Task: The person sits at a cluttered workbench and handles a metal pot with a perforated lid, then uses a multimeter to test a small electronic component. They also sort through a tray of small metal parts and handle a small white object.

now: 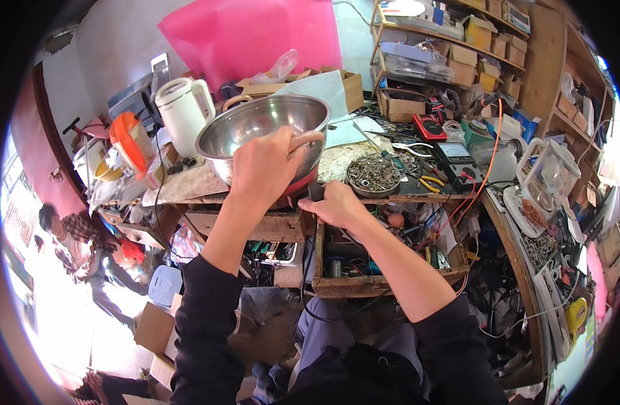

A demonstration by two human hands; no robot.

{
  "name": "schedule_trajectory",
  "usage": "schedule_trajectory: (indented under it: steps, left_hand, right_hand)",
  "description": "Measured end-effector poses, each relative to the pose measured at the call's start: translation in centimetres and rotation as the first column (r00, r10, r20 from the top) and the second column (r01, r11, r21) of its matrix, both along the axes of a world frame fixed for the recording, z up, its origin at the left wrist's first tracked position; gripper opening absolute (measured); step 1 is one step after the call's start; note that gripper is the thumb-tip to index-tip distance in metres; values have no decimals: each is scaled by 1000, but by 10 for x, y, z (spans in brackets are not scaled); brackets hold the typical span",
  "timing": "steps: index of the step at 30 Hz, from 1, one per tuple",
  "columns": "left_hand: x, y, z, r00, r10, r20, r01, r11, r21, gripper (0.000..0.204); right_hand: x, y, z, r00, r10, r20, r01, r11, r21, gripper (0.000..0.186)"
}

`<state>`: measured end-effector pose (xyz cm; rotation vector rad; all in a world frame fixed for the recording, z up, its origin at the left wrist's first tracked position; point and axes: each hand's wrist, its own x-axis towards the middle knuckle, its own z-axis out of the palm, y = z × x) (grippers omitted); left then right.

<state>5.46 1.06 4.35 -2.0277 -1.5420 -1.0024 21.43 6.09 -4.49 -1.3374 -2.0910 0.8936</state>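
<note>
A wide stainless steel pot point(236, 121) with tan handles stands on the cluttered workbench, tilted a little. My left hand point(264, 162) is closed round its near handle point(306, 140). Under the pot a red base point(302, 183) shows in part. Just right of that base, my right hand point(337, 206) grips a black cord connector point(315, 192). A dark cord point(302, 270) hangs below this hand and loops over my lap. Whether the connector touches the base cannot be made out.
A round tin of screws point(373, 177) stands right of the pot, near pliers point(431, 183) and a meter point(453, 154). Below is an open drawer point(354, 287) of tools. A white jug point(182, 115) stands behind left. Another person point(80, 243) sits at far left.
</note>
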Motion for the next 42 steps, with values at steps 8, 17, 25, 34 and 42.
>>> schedule_trajectory:
  steps: [8, 17, 25, 34, 42]
  left_hand:
    - [1, 9, -18, 992, 110, 66, -118, 983, 140, 26]
    - [2, 6, -16, 994, 112, 12, -111, 961, 254, 27]
    - [-15, 28, -28, 990, -88, -112, 112, 965, 236, 18]
    - [-11, 22, -11, 997, 65, 29, -66, 997, 41, 21]
    - [-31, 42, -28, 994, -92, 67, 90, 995, 34, 24]
  right_hand:
    - [-14, 5, -26, 896, -51, -441, -154, 896, -418, 30]
    - [-17, -7, -47, 858, -99, -504, -79, 944, -320, 34]
    - [92, -106, -17, 946, 99, -308, -230, 877, -423, 32]
    - [197, -228, -44, 679, -223, -700, -286, 797, -532, 25]
    - [216, -242, -24, 959, -283, 26, 263, 920, 292, 28]
